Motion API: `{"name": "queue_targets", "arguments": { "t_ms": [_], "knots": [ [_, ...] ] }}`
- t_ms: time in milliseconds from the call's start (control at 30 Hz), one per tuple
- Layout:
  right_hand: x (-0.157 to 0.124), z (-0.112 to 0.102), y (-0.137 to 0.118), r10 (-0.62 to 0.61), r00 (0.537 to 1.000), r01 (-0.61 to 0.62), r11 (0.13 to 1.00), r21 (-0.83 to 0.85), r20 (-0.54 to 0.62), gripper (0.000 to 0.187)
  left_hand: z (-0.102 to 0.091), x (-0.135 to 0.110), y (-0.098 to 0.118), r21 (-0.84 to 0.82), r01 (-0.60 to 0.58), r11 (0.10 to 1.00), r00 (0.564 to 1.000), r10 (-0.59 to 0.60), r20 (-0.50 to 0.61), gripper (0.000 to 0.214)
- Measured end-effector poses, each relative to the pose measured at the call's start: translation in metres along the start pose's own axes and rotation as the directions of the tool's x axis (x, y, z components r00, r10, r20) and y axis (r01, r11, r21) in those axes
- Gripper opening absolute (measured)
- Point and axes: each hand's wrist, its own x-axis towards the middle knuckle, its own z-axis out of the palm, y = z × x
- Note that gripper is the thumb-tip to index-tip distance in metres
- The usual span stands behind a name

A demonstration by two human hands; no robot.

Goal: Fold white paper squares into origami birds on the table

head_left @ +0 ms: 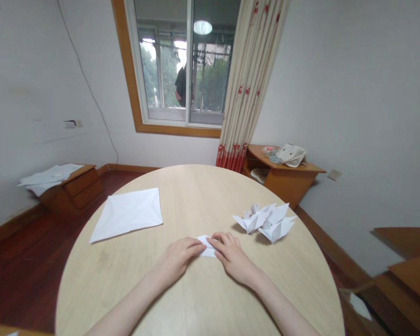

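Note:
A small piece of folded white paper (208,253) lies on the round wooden table in front of me. My left hand (179,257) holds its left side, thumb and fingers closed together at the edge. From the other side my right hand (233,255) grips it, with fingertips bent over the upper right part. The fingers cover both sides of the paper, so its full shape is hidden. To the right of my hands sits a cluster of several folded paper figures (275,229) with pointed tips. A stack of flat white paper sheets (131,213) rests at the left.
The round table (196,298) has a curved edge. Beyond it stand a low drawer cabinet (82,191) with papers at left and a corner cabinet (285,179) with a cloth bag at right. A curtain (250,79) hangs beside the window.

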Motion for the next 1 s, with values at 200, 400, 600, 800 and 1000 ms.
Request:
{"name": "queue_targets", "arguments": {
  "t_ms": [200,400,600,800,1000],
  "knots": [
    [-0.001,-0.003,-0.007,-0.039,0.999,0.040,0.999,0.023,-0.028,0.036,0.009,0.000,-0.003,0.186,-0.050,0.981,0.998,0.053,-0.013,0.036],
    [-0.002,-0.007,-0.013,-0.066,0.997,0.067,0.997,0.039,-0.031,0.031,0.001,0.000,0.016,0.247,0.022,0.969,1.000,-0.023,-0.001,0.034],
    [-0.003,-0.011,-0.018,-0.098,0.995,0.099,0.993,0.059,-0.023,0.032,-0.003,0.001,0.021,0.246,0.108,0.963,0.989,-0.080,-0.121,0.023],
    [-0.003,-0.010,-0.017,-0.092,0.995,0.094,0.993,0.071,-0.034,0.033,0.000,0.002,0.018,0.284,0.158,0.946,0.980,-0.114,-0.163,0.023],
    [-0.005,-0.013,-0.020,-0.076,0.995,0.081,0.994,0.076,-0.066,0.030,0.001,0.001,0.015,0.298,0.181,0.937,0.972,-0.125,-0.197,0.024]
  ]
}}
